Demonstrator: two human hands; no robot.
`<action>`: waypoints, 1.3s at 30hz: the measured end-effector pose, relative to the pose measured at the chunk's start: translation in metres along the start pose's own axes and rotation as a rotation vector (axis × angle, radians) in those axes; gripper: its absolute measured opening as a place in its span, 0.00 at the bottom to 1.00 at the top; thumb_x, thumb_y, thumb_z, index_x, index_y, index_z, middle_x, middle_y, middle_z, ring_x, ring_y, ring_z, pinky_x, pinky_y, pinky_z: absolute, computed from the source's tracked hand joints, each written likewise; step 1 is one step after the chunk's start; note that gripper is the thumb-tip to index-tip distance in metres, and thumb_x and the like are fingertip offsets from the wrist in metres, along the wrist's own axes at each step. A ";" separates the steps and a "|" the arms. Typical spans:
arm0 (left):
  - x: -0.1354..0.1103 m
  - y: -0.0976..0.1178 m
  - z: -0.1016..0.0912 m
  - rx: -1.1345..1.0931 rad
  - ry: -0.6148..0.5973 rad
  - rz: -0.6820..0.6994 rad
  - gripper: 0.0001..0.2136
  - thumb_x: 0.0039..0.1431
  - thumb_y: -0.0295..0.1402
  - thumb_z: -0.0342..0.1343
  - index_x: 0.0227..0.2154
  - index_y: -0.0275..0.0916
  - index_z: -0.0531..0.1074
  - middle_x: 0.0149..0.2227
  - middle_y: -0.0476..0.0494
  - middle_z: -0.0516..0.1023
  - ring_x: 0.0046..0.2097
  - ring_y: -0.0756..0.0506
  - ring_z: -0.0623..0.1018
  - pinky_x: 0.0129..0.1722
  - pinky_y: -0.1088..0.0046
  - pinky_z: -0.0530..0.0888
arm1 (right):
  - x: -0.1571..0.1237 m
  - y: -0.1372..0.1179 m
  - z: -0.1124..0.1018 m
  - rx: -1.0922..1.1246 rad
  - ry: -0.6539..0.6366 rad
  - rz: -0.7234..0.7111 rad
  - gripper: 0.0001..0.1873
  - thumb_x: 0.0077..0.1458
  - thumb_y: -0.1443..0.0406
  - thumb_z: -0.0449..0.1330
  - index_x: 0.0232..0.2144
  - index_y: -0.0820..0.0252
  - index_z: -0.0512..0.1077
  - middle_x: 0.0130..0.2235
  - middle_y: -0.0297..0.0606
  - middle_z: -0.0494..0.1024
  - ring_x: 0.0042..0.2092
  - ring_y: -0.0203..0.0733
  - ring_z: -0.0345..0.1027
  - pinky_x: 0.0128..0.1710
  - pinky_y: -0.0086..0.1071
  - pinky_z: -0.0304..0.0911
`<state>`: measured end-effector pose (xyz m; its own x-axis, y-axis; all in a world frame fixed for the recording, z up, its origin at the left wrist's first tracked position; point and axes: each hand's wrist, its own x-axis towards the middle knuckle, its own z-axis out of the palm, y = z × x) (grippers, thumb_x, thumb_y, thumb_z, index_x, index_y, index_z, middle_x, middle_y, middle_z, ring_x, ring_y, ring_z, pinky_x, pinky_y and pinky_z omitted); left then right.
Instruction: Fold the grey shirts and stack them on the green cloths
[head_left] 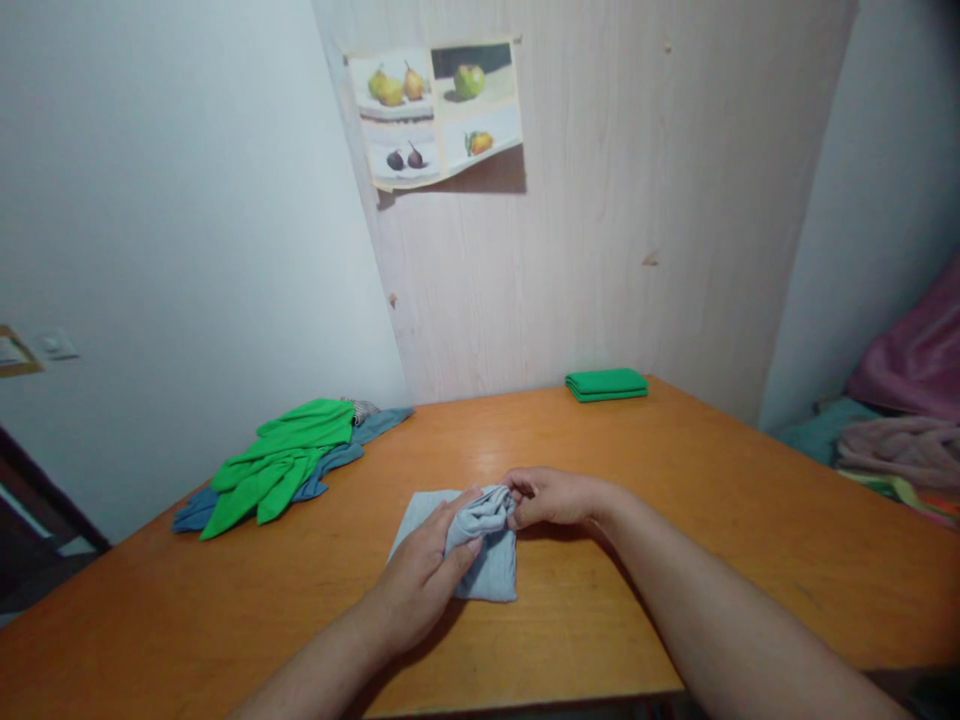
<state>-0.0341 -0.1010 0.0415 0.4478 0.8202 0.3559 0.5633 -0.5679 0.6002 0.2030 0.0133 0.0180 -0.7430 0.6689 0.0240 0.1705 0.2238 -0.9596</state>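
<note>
A light grey-blue cloth (491, 575) lies partly folded near the front middle of the wooden table (585, 640). One part of it is bunched up off the table between my hands. My left hand (424, 575) grips this raised part from the left, thumb in front and fingers behind. At the upper right end of the fold, my right hand (551, 497) pinches the cloth between thumb and fingers. Whether the cloth is a garment or a towel, I cannot tell.
Back left, a loose heap holds a bright green cloth (292, 455) over a blue cloth (386, 425). A neatly folded green cloth (607, 385) lies at the back right edge. Beyond the table's right side are piled fabrics (900, 445). A fruit poster (439, 115) hangs on the wall.
</note>
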 end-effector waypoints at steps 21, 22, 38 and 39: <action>-0.009 0.004 0.002 0.472 -0.202 0.146 0.30 0.63 0.28 0.53 0.66 0.55 0.58 0.72 0.48 0.48 0.71 0.38 0.51 0.67 0.45 0.52 | 0.006 0.002 0.012 -0.284 0.255 -0.016 0.04 0.43 0.70 0.58 0.21 0.59 0.65 0.23 0.27 0.64 0.28 0.33 0.54 0.26 0.26 0.48; -0.010 0.004 0.003 0.489 -0.208 0.151 0.30 0.61 0.27 0.53 0.65 0.55 0.58 0.72 0.48 0.48 0.71 0.38 0.51 0.67 0.44 0.52 | 0.006 0.002 0.012 -0.286 0.263 -0.014 0.04 0.42 0.70 0.58 0.21 0.59 0.65 0.23 0.26 0.64 0.28 0.33 0.54 0.26 0.26 0.48; -0.012 0.008 0.006 0.518 -0.213 0.162 0.32 0.59 0.26 0.54 0.65 0.56 0.59 0.72 0.49 0.48 0.71 0.37 0.51 0.67 0.44 0.52 | -0.006 -0.007 0.006 -0.140 0.154 0.058 0.20 0.56 0.49 0.58 0.28 0.61 0.71 0.25 0.33 0.72 0.27 0.34 0.62 0.25 0.27 0.56; -0.012 0.008 0.006 0.516 -0.211 0.163 0.32 0.58 0.26 0.54 0.65 0.56 0.59 0.72 0.49 0.48 0.71 0.37 0.52 0.67 0.44 0.52 | -0.006 -0.006 0.006 -0.155 0.158 0.050 0.21 0.55 0.48 0.60 0.29 0.61 0.71 0.26 0.32 0.72 0.28 0.34 0.62 0.26 0.27 0.57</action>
<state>-0.0311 -0.1157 0.0376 0.6562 0.7181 0.2320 0.7174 -0.6890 0.1035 0.2020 0.0038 0.0214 -0.6230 0.7816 0.0329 0.3110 0.2860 -0.9064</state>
